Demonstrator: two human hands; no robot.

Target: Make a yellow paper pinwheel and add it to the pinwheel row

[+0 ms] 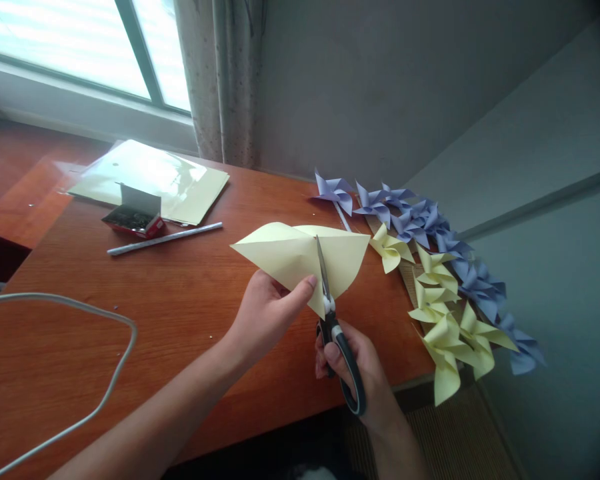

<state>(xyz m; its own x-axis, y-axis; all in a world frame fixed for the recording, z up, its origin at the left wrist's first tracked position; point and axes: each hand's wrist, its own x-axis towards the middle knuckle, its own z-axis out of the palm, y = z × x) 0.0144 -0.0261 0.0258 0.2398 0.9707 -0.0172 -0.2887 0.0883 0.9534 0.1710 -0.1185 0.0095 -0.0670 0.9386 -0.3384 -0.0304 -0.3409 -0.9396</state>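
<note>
A pale yellow sheet of paper [285,250], creased and bent, is held above the table by my left hand [275,310], thumb on top and the other fingers mostly hidden beneath. My right hand [357,360] grips scissors [325,280] with black and grey handles. Their blades point away from me and lie across the yellow paper, reaching close to its middle crease. A cut edge runs by the blades, with a pointed flap hanging near the pivot. To the right of the paper lies a yellow paper pinwheel [390,248].
Several purple pinwheels [413,223] and yellow pinwheels [447,347] line the table's right edge. At the left are a stack of paper in clear plastic [180,187], an open small box [137,217] of dark bits, a silvery stick [165,239] and a white cable [125,360].
</note>
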